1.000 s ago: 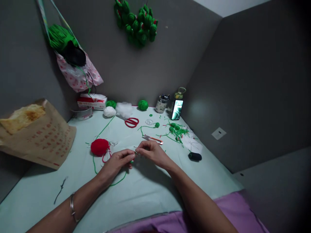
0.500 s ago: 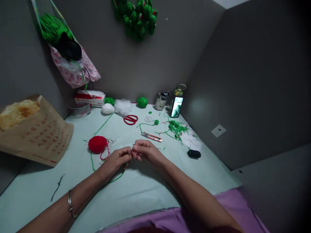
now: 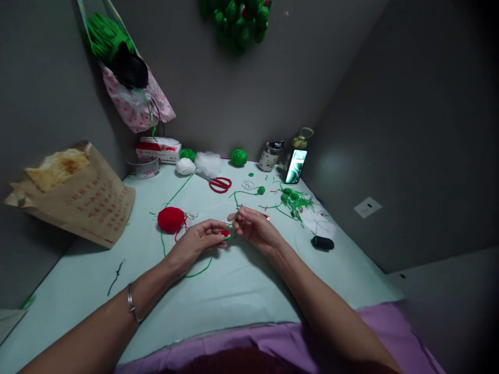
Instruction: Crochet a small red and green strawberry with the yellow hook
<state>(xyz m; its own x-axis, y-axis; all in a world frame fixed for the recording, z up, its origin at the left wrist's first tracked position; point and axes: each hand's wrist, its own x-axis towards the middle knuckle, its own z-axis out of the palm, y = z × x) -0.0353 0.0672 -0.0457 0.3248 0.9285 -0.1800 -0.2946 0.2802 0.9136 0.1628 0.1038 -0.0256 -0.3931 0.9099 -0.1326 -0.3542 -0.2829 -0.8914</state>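
Observation:
Between the fingers of my left hand (image 3: pixel 205 240) is a small red and green knitted piece (image 3: pixel 225 235). My right hand (image 3: pixel 253 227) pinches green yarn just to the right of it, with a thin needle or hook tip between the hands, too small to make out fully. Left of my hands sits a red yarn ball (image 3: pixel 171 220), loose red strands beside it. A green strand (image 3: pixel 200 271) curves over the table below my left wrist. Beyond my hands lie red-handled scissors (image 3: pixel 220 185) and a small green ball (image 3: pixel 261 190) with a yarn tail.
A paper bag with bread (image 3: pixel 93 208) stands at the left. Along the back are a white yarn ball (image 3: pixel 185 166), a green ball (image 3: pixel 238 157), a jar (image 3: pixel 268 157) and a lit phone (image 3: pixel 296 167). Green pieces (image 3: pixel 292 200) and a dark roll (image 3: pixel 323 243) lie right.
The view has shifted, so objects appear further right and slightly higher. My hands have moved slightly apart, and the red and green piece now shows between them.

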